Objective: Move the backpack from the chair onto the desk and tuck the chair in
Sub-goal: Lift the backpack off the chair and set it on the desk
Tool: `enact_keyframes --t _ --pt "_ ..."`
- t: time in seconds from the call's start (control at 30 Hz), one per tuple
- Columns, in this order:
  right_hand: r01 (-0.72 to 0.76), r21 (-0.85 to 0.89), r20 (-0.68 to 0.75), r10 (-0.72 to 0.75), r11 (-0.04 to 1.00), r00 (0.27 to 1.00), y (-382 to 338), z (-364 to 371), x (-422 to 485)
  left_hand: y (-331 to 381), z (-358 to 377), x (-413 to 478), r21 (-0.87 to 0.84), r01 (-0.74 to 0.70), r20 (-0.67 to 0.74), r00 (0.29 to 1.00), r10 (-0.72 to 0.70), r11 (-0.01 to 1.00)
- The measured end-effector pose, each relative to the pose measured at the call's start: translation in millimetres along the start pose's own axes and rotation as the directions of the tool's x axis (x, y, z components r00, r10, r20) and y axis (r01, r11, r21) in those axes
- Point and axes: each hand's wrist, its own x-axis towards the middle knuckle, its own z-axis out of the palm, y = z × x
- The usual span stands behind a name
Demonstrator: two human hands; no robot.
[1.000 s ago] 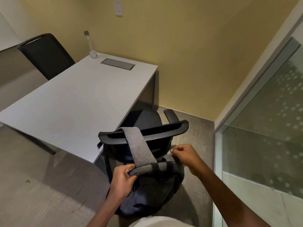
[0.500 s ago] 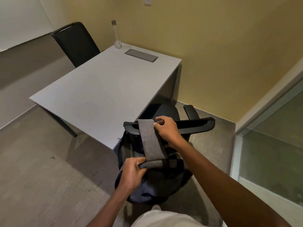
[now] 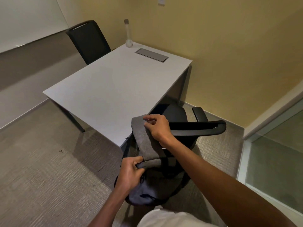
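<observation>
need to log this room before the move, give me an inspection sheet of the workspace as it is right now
surface: white desk, top bare but for a built-in grey hatch and a clear tube at the far edge
job's things: grey backpack hangs behind the office chair, its strap looped over the backrest; chair not tucked in
clutter: nothing seen
grippers: left hand grips the backpack's top; right hand pinches the strap at the backrest
cables: nothing seen
surroundings: second black chair across the desk, yellow wall, whiteboard, glass partition, carpet floor
</observation>
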Motion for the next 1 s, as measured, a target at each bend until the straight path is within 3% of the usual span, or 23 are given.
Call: enact_keyframes --t 0.23,0.47,0.57,0.67,0.77,0.87,1.0 --pt "0.057 -0.069 0.243 -0.039 0.996 0.969 -4 15 -18 -5 -2 -23 0.018 0.076 -0.065 0.995 -0.075 0.997" --pt "0.150 -0.287 0.455 -0.003 0.946 0.890 36 -9 -43 -7 11 -46 0.029 0.120 -0.023 0.993 -0.119 0.992" --pt "0.120 -0.221 0.413 -0.019 0.968 0.910 66 -47 -58 -1 19 -54 0.031 0.107 -0.013 0.994 -0.107 0.994" --pt "0.104 -0.194 0.196 -0.066 0.975 0.978 109 -107 -83 11 33 -62 0.032 0.087 -0.007 0.996 -0.086 0.996" --pt "-0.064 -0.024 0.029 0.065 0.998 0.997 163 -171 -121 30 50 -69 0.035 0.067 -0.016 0.998 -0.066 0.997" --pt "-0.186 0.137 0.152 0.165 0.973 0.974 207 -219 -167 54 68 -74 0.015 0.055 -0.003 0.998 -0.055 0.998" --pt "-0.232 0.271 0.269 0.158 0.934 0.950 232 -247 -209 90 98 -74 -0.045 0.026 0.017 1.000 -0.025 0.999"
